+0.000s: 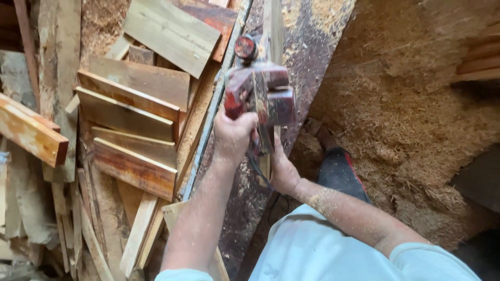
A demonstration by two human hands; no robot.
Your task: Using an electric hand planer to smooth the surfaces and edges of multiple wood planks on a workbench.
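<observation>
Red power planer (260, 93) on a narrow wooden strip (273, 23), atop the table (307, 67).
Dusty, worn red casing with round front knob; left hand (234, 135) wraps its handle, right hand (283, 171) clasps the rear.

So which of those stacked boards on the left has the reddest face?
The lowest board of the stack, closest to the left hand; its face is rusty red-orange, the boards above look browner.

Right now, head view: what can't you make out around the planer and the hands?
- Right hand: fingers hidden behind the red power planer, so its grip is unclear.
- Left hand: fingertips wrap out of sight on the planer's handle.
- Narrow strip of wood under the planer: top end cut off by the frame edge, middle covered by the tool.
- Planer's underside: hidden by its own body.
- Power cord: disappears under the right forearm.
</observation>
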